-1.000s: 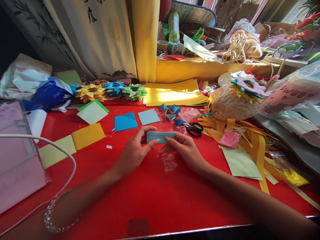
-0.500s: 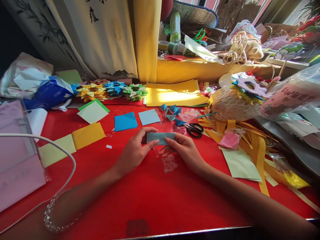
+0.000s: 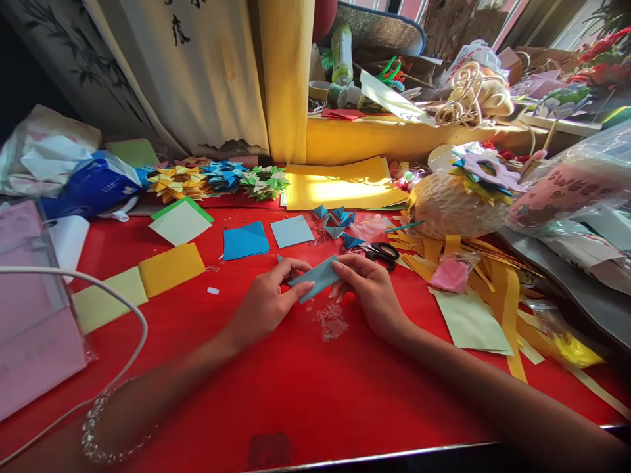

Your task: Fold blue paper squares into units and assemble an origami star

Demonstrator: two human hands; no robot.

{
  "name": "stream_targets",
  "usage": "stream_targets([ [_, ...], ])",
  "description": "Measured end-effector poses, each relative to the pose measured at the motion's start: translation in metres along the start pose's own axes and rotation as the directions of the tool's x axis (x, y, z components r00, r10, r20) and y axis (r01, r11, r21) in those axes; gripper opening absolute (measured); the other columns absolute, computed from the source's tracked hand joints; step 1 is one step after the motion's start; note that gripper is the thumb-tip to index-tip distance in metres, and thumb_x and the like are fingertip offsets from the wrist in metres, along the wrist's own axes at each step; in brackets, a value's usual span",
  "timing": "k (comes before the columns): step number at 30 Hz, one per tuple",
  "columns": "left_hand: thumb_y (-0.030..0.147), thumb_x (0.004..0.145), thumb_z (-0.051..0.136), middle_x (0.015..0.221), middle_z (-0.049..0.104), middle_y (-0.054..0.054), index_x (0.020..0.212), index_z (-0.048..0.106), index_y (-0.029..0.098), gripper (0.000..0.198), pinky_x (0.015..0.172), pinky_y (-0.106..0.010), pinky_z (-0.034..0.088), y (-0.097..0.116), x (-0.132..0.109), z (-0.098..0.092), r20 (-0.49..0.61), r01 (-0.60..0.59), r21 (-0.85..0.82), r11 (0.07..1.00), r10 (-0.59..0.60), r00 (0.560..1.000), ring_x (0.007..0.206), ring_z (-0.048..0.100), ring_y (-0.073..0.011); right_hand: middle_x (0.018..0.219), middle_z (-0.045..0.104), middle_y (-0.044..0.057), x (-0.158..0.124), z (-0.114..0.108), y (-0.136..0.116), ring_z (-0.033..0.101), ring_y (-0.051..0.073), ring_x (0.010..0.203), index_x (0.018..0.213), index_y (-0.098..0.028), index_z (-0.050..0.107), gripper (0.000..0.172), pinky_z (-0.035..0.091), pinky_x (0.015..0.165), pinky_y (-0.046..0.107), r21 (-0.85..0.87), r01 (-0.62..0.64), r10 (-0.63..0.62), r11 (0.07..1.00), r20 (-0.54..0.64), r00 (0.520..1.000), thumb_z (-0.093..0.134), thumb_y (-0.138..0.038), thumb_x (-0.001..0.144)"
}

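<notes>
With the centre of the dial set on the paper between the hands, the red table (image 3: 276, 394) spreads out on every side. The left arm (image 3: 185, 374) reaches in from eight o'clock, a clear beaded bracelet (image 3: 91, 433) round it, and the right arm (image 3: 468, 368) from four o'clock; the two slant inward so the hands nearly meet.

Yellow sheets (image 3: 340, 187) lie at twelve to one o'clock, at the far side of the table. The left hand (image 3: 263, 302) is bent inward, its thumb pressed along the near face of the light-blue paper strip (image 3: 320, 274) and its index finger curved behind, the gap between them narrowed to the paper's thickness. The right hand (image 3: 377, 292) pinches the strip's upper right corner between thumb and forefinger, its other fingers curled loosely below. The strip is tilted, its long side running from eight to two o'clock; whether it touches the table I cannot tell.

A stack of deeper blue squares (image 3: 245, 240) rests near ten o'clock and a pale blue square (image 3: 292, 231) at eleven. Black-handled scissors (image 3: 387, 251) lie between two and three o'clock, just beyond the right hand, and small folded blue pieces (image 3: 334, 222) sit near one o'clock.
</notes>
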State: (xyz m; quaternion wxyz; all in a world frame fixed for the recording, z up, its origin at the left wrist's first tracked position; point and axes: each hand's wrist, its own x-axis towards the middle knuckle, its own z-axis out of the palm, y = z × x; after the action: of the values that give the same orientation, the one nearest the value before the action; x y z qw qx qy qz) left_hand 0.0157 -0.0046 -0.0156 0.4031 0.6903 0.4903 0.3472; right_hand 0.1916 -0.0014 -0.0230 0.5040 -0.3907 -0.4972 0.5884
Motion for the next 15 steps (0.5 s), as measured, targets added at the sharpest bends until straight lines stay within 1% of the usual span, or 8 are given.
stream_targets([
  [2,0.036,0.079,0.054,0.086,0.060,-0.001,0.095,0.055,0.022,0.022,0.068,-0.023,0.043,-0.0007,-0.0004,0.0014,0.024,0.014,-0.050,0.999,-0.012,1.000,0.078,0.056,-0.0144,0.060,0.059,-0.003,0.0003,-0.0002,-0.0002,0.057,0.008,0.050,0.085,-0.015,0.059,0.017,0.045,0.046,0.017,0.038,0.015,-0.014,0.999,-0.038,0.999,0.060,-0.030,0.077],
  [6,0.037,0.076,0.058,0.082,0.058,0.000,0.091,0.054,0.020,0.023,0.067,-0.023,0.043,-0.0019,-0.0008,0.0035,-0.039,0.042,-0.208,0.977,-0.051,0.998,0.076,0.055,-0.0138,0.062,0.058,-0.002,-0.0018,0.0017,-0.0012,0.057,0.008,0.049,0.084,-0.015,0.059,0.019,0.042,0.042,0.016,0.089,-0.072,0.070,0.993,0.022,0.997,0.060,-0.033,0.077],
  [7,0.037,0.075,0.058,0.082,0.058,0.000,0.091,0.054,0.020,0.024,0.067,-0.023,0.043,-0.0020,-0.0007,0.0036,-0.044,0.051,-0.216,0.975,-0.062,0.997,0.076,0.055,-0.0138,0.061,0.058,-0.002,-0.0023,0.0020,-0.0016,0.057,0.008,0.048,0.082,-0.014,0.059,0.021,0.042,0.041,0.016,0.085,-0.093,0.091,0.992,0.036,0.995,0.060,-0.034,0.077],
  [9,0.036,0.075,0.058,0.085,0.058,0.000,0.093,0.053,0.020,0.024,0.069,-0.024,0.043,-0.0022,-0.0004,0.0034,-0.019,0.075,-0.200,0.977,-0.080,0.997,0.079,0.055,-0.0142,0.059,0.058,-0.002,-0.0028,0.0022,-0.0025,0.056,0.008,0.045,0.078,-0.014,0.058,0.023,0.041,0.041,0.017,0.056,-0.110,0.108,0.992,0.039,0.993,0.059,-0.036,0.077],
  [12,0.036,0.076,0.057,0.090,0.059,-0.001,0.097,0.053,0.021,0.025,0.072,-0.025,0.042,-0.0023,0.0001,0.0026,0.040,0.099,-0.175,0.980,-0.093,0.995,0.084,0.055,-0.0150,0.054,0.058,-0.002,-0.0031,0.0015,-0.0036,0.055,0.008,0.042,0.074,-0.014,0.056,0.025,0.041,0.040,0.017,-0.032,-0.090,0.091,0.995,0.037,0.995,0.058,-0.039,0.077],
  [15,0.036,0.077,0.057,0.084,0.059,0.000,0.096,0.055,0.021,0.024,0.068,-0.024,0.043,-0.0013,-0.0001,0.0016,0.071,0.092,-0.163,0.982,-0.082,0.994,0.078,0.054,-0.0140,0.052,0.059,-0.001,-0.0057,0.0017,-0.0037,0.055,0.009,0.041,0.076,-0.014,0.056,0.026,0.041,0.040,0.017,-0.131,-0.065,0.074,0.989,0.066,0.995,0.055,-0.040,0.079],
])
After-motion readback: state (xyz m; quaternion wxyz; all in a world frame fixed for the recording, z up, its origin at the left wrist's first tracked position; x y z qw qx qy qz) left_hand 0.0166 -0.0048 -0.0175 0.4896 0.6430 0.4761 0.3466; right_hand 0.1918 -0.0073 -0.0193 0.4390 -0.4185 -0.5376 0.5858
